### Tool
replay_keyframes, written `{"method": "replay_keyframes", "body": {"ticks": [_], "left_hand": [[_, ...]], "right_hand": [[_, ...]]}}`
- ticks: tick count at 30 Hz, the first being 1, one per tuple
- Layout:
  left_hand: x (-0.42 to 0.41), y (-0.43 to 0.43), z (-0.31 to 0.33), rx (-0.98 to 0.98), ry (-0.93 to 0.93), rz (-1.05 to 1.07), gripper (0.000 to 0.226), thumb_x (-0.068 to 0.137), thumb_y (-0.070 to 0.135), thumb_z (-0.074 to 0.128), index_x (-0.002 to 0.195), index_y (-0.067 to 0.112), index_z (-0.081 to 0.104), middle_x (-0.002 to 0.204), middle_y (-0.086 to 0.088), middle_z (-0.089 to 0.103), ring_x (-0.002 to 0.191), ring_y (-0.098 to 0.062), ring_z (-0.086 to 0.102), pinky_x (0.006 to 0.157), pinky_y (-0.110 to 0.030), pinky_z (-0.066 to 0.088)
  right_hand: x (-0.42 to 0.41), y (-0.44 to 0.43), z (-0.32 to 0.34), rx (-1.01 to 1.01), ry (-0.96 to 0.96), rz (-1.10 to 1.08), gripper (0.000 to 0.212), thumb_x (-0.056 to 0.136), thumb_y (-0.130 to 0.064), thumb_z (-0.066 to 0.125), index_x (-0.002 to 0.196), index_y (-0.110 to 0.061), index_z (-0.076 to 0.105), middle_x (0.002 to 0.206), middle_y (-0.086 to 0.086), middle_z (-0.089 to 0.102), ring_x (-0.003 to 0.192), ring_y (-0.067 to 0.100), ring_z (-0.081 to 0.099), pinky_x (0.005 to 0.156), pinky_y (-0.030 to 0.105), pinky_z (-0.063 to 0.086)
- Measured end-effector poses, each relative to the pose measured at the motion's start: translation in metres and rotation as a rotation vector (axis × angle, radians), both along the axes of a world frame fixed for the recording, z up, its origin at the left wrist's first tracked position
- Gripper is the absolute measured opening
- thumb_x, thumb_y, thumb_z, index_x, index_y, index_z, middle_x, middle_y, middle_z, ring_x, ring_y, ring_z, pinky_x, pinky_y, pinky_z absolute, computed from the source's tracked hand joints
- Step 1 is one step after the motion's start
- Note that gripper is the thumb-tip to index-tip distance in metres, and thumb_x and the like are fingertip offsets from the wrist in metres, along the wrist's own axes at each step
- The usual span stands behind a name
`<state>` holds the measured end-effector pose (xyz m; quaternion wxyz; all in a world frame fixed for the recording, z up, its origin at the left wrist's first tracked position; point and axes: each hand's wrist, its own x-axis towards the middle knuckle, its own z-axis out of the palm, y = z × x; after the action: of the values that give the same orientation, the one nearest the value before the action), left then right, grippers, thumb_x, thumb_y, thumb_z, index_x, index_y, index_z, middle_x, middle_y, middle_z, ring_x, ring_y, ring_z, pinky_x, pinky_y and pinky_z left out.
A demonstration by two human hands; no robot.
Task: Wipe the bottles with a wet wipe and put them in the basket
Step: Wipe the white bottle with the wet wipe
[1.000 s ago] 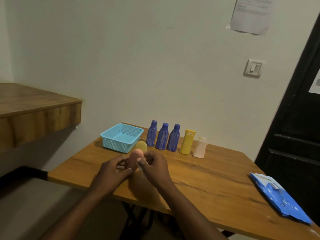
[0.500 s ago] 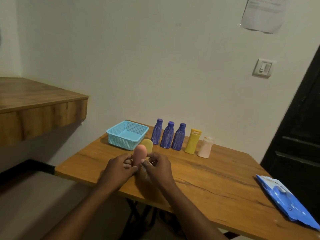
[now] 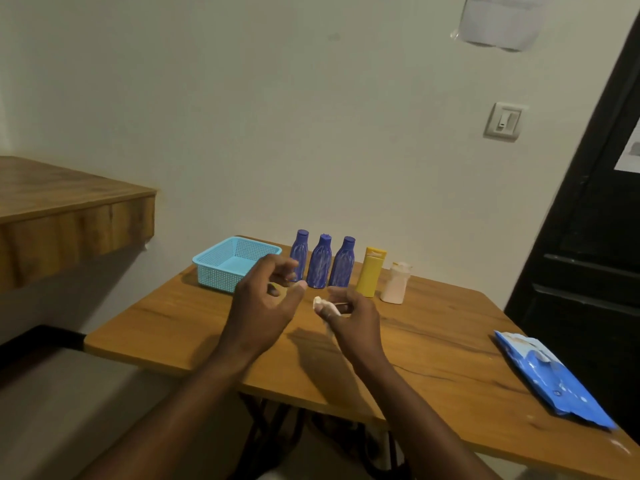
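We pinch the crumpled wet wipe (image 3: pixel 321 304) in our right hand (image 3: pixel 351 318) above the counter (image 3: pixel 433 327), our left hand (image 3: pixel 263 306) with its fingers (image 3: pixel 273 268) loosely curled on nothing, five bottles (image 3: pixel 320 265) standing in a row beside the basket (image 3: pixel 214 275).

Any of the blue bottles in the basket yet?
No, all three blue bottles stand upright on the table beside the basket, not in it.
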<state>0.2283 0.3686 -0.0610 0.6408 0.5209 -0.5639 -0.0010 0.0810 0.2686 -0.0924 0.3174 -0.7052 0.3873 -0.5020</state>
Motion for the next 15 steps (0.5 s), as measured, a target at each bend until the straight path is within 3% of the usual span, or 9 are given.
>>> {"method": "replay_keyframes", "body": {"ticks": [3,5,9,15], "left_hand": [[-0.028,-0.027,0.008,0.023,-0.094,-0.037,0.024,0.092,0.024,0.075,0.113,0.026,0.063,0.098,0.016,0.064,0.095,0.001,0.064,0.075,-0.013,0.054],[-0.046,-0.048,0.007,0.051,-0.098,-0.094,0.023,0.092,0.021,0.074,0.112,0.023,0.063,0.098,0.012,0.065,0.093,0.000,0.064,0.075,-0.011,0.053],[-0.072,-0.094,-0.005,0.192,-0.123,-0.159,0.023,0.094,0.021,0.071,0.115,0.022,0.062,0.105,0.007,0.064,0.096,-0.003,0.063,0.077,-0.013,0.053],[-0.097,-0.161,-0.027,0.399,-0.174,-0.220,0.040,0.094,0.026,0.070,0.131,0.018,0.059,0.123,0.001,0.062,0.108,-0.012,0.062,0.087,-0.024,0.052]], "right_hand": [[-0.021,-0.015,0.002,-0.001,-0.066,-0.070,0.038,0.084,-0.026,0.083,0.120,-0.020,0.071,0.113,-0.010,0.070,0.098,0.004,0.065,0.072,0.025,0.060],[-0.037,-0.025,0.004,0.004,-0.114,-0.105,0.025,0.086,-0.022,0.080,0.110,-0.020,0.074,0.104,-0.011,0.071,0.095,0.004,0.065,0.069,0.019,0.056],[-0.069,-0.049,0.004,0.012,-0.143,-0.207,0.010,0.090,-0.017,0.076,0.093,-0.027,0.076,0.089,-0.014,0.074,0.086,0.007,0.068,0.076,0.032,0.059],[-0.111,-0.100,-0.016,0.055,-0.185,-0.325,0.009,0.095,-0.016,0.070,0.094,-0.022,0.076,0.090,-0.008,0.075,0.087,0.012,0.070,0.076,0.031,0.060]]}}
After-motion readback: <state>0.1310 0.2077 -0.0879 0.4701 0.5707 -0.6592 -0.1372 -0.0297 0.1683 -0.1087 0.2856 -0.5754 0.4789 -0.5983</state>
